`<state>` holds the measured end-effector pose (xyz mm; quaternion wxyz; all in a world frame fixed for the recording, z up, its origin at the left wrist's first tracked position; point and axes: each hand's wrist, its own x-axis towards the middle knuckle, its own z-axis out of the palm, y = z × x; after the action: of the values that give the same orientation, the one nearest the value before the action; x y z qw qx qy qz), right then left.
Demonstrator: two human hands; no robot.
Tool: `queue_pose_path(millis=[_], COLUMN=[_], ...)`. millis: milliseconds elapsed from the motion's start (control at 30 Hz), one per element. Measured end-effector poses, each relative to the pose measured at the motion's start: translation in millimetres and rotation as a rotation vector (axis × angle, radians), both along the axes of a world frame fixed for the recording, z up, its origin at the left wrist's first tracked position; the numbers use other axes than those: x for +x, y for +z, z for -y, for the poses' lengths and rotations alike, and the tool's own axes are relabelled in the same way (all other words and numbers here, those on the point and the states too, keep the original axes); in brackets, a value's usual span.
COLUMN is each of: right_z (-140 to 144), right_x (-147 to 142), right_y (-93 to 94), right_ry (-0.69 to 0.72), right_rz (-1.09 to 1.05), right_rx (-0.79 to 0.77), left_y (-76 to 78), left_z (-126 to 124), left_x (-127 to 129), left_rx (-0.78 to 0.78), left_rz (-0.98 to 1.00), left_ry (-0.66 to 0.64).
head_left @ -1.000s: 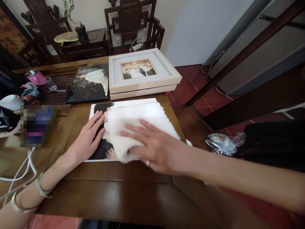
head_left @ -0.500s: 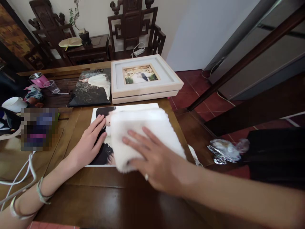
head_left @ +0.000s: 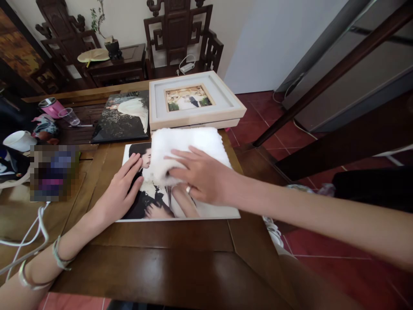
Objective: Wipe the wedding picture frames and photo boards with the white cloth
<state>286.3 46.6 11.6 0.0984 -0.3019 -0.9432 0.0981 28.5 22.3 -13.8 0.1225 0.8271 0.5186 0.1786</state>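
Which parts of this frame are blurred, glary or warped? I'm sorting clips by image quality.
Head view: the white cloth under the right hand is washed out, its texture nearly lost; a pixelated block masks part of the table; straight lines bow toward the edges; the left hand and large photo print look sharp.

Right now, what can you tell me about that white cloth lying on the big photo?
The white cloth looks soft and fluffy, like a towel or microfibre rag, folded into a rough rectangle. It lies flat on the upper part of the large photo print on the wooden table, and its far edge reaches the framed picture. The right hand, which wears a ring, presses down on its near edge with spread fingers. The left hand lies flat on the print beside it, apart from the cloth.
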Motion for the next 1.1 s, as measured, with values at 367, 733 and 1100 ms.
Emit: queue_pose_path(millis=[367, 733, 1100], right_z=[44, 68, 1], right_x=[-5, 5, -26], right_y=[-6.2, -0.5, -1.9], right_ry=[0.081, 0.221, -0.077], right_rz=[-0.098, -0.122, -0.085], right_rx=[-0.017, -0.068, 0.007], left_y=[3.2, 2.8, 14.9], left_z=[-1, -1, 4], left_x=[1, 1, 7], left_rx=[-0.032, -0.047, 0.036], left_rz=[-0.016, -0.015, 0.271], left_ry=[-0.004, -0.023, 0.082])
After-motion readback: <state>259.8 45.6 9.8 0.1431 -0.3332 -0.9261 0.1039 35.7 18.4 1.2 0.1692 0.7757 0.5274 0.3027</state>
